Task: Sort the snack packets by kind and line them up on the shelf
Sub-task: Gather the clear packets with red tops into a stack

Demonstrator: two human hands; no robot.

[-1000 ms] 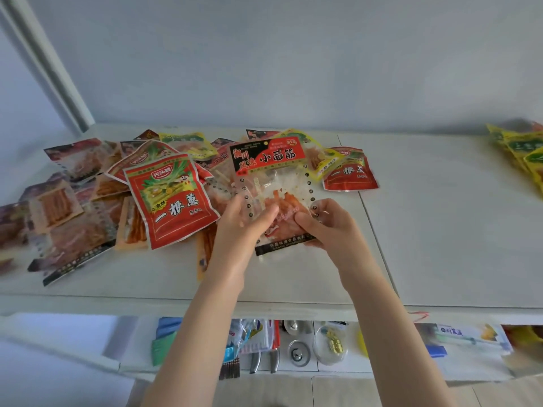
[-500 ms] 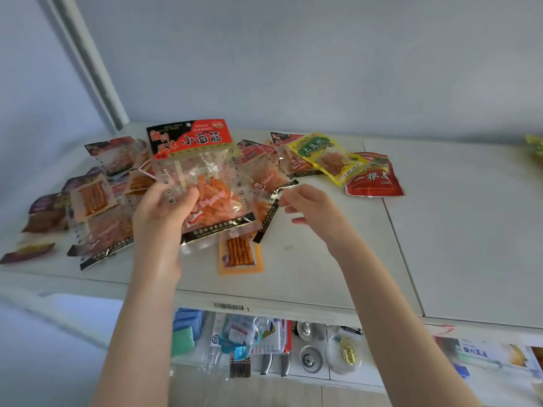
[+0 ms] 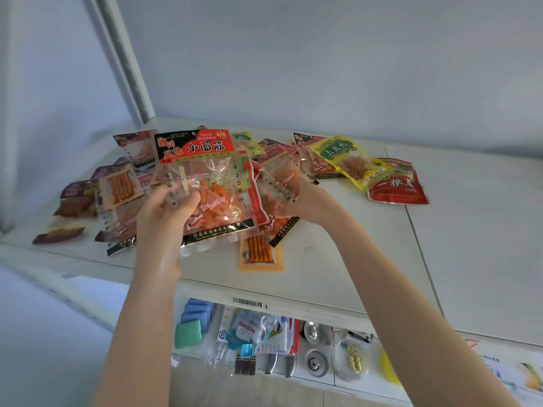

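Note:
My left hand (image 3: pixel 164 212) grips a clear snack packet (image 3: pixel 205 189) with a red and black header, held up above the white shelf (image 3: pixel 338 259). Behind it a red packet is partly hidden. My right hand (image 3: pixel 302 205) grips a second clear packet of the same kind (image 3: pixel 280 183) by its lower part, just above the pile. A yellow packet (image 3: pixel 351 160) and a red packet (image 3: pixel 396 185) lie to the right. A small orange packet (image 3: pixel 260 252) lies flat below my hands. Several brown and purple packets (image 3: pixel 97 195) are strewn on the left.
A grey post (image 3: pixel 126 60) rises at the shelf's back left corner against the wall. A seam (image 3: pixel 417 230) splits the shelf top, with bare white surface to its right. The lower shelf (image 3: pixel 279 342) holds sponges, metal lids and small packaged goods.
My left hand now holds the clear packet closer to the middle. My right hand, empty half a second ago, has taken hold of a second clear packet from the pile.

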